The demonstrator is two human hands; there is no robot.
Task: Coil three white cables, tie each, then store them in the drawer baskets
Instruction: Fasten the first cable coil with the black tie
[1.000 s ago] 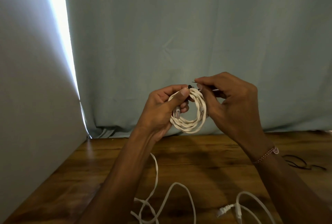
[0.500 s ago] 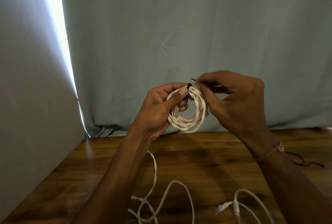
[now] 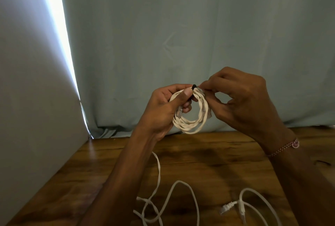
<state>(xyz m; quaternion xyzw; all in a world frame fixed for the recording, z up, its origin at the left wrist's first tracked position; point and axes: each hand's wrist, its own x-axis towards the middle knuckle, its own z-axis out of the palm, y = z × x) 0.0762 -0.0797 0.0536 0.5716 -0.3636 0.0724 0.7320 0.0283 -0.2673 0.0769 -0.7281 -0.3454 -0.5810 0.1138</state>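
Note:
A coiled white cable (image 3: 192, 126) hangs in the air above the wooden table (image 3: 217, 162). My left hand (image 3: 166, 109) grips the coil's left side, thumb pressed on its top. A thin black tie (image 3: 194, 86) wraps the top of the coil. My right hand (image 3: 239, 98) pinches the tie's end right beside the coil. Two loose white cables lie on the table below: one looped cable (image 3: 174, 195) near the centre, another cable (image 3: 253, 200) with a plug at the right.
A pale curtain (image 3: 181, 35) hangs behind the table, with a bright gap (image 3: 59, 40) at the left beside a grey wall (image 3: 27, 98). Thin black ties (image 3: 321, 162) lie on the table at the right edge.
My right hand has drawn closer to the coil's top, and the tie's free end now shows much shorter. Both hands shifted slightly right and up.

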